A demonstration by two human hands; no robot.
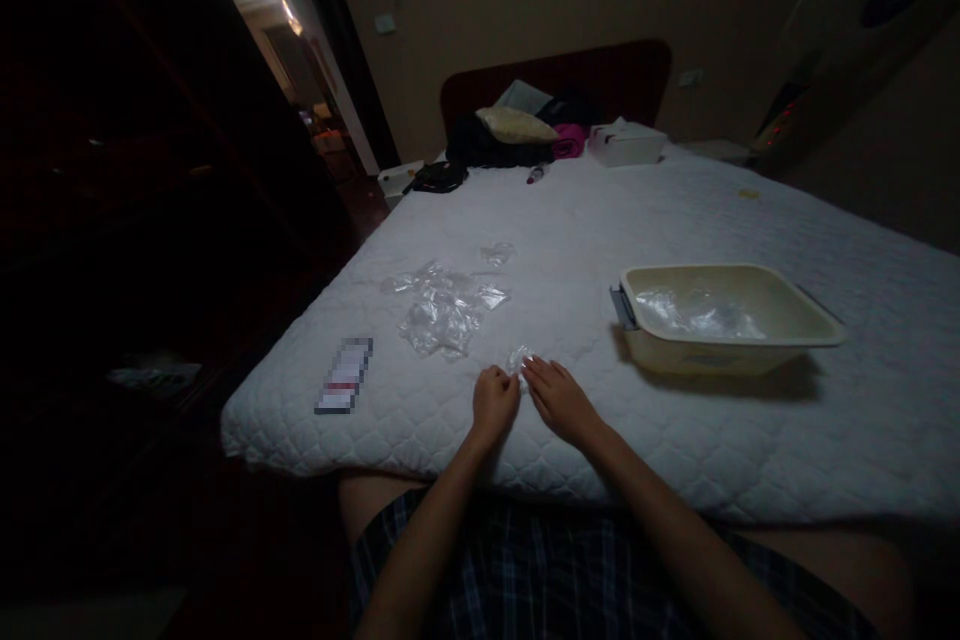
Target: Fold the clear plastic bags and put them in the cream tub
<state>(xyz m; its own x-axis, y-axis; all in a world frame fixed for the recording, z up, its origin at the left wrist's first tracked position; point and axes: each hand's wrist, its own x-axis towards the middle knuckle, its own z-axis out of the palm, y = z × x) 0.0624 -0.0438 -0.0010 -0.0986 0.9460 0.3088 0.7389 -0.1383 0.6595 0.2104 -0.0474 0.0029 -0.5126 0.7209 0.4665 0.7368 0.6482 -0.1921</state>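
Observation:
A small clear plastic bag [519, 358] lies on the white quilted bed cover between my hands. My left hand [495, 402] is closed, its fingers pinching the near left edge of the bag. Flat on the bag's right side, my right hand [556, 398] has its fingers stretched out. Left of and beyond the hands, a loose heap of clear plastic bags [446, 310] is spread on the cover, with one bag [498, 253] apart from it. To the right stands a cream plastic basin [739, 355] with grey handles, holding more clear plastic [697, 313].
A phone-like, blurred-out rectangle [343, 376] lies near the bed's left edge. Toward the headboard [630, 60] are a pile of dark clothes [495, 145], a pale cushion-like item [517, 125], a magenta roll [568, 140], a white box [626, 144] and a black bag [441, 177].

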